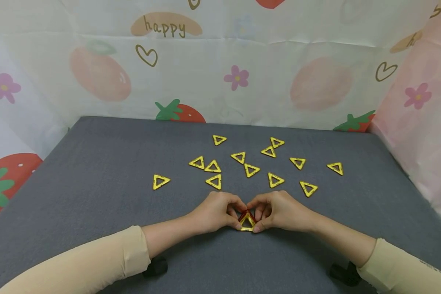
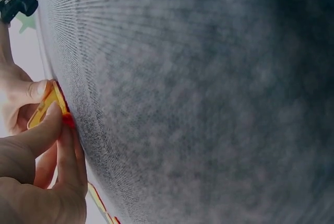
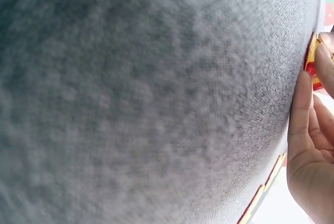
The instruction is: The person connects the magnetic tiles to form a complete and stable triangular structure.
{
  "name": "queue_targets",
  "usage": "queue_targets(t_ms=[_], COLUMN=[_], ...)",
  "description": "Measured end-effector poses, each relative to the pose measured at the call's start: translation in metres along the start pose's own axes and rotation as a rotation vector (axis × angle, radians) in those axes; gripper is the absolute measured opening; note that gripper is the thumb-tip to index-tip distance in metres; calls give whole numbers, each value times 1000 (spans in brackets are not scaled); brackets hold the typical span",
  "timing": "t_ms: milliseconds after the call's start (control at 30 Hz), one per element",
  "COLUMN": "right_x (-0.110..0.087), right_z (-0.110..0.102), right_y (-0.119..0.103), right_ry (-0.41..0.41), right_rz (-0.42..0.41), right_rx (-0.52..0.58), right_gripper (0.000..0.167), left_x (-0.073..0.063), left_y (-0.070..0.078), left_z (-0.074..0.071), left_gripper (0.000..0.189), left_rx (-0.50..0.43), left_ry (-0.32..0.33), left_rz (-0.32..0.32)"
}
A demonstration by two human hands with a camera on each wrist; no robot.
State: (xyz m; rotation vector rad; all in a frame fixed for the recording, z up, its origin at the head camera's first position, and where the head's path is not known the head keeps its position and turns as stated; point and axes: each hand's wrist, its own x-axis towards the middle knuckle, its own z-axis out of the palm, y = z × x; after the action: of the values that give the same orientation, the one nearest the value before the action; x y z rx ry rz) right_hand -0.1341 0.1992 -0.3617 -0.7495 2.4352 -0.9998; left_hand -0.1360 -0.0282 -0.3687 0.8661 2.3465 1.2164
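Observation:
In the head view my left hand [image 1: 217, 210] and right hand [image 1: 281, 210] meet at the near middle of the table, around a small group of triangular magnetic tiles. A yellow tile [image 1: 247, 229] faces me, point up, its lower edge down by the table. Behind it, red tile edges [image 1: 242, 215] slope up to the same peak. Each hand pinches one side, thumb at a lower corner of the yellow tile and index finger near the top. In the left wrist view the yellow face [image 2: 50, 98] leans at a slant; fingers hide its rear.
Several loose yellow triangular tiles lie flat beyond the hands, among them one at far left [image 1: 161, 181], one near the right hand [image 1: 308, 188] and one at far right [image 1: 335, 168]. The grey tabletop [image 1: 106, 175] ends at a printed cloth backdrop [image 1: 191, 77].

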Motion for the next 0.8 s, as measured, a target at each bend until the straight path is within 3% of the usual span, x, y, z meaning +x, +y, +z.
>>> queue_targets(t_ms=[467,800], right_x=[0,0], right_z=[-2,-1], right_y=[1,1], right_ry=[-53,-49], right_rz=[-2,3], right_rx=[33,32], right_gripper=[51,51], left_x=[0,-2], left_y=[2,2], left_z=[2,-3], left_gripper=[37,36], left_rx=[44,7], left_ry=[7,-6], left_rz=[-9,-48])
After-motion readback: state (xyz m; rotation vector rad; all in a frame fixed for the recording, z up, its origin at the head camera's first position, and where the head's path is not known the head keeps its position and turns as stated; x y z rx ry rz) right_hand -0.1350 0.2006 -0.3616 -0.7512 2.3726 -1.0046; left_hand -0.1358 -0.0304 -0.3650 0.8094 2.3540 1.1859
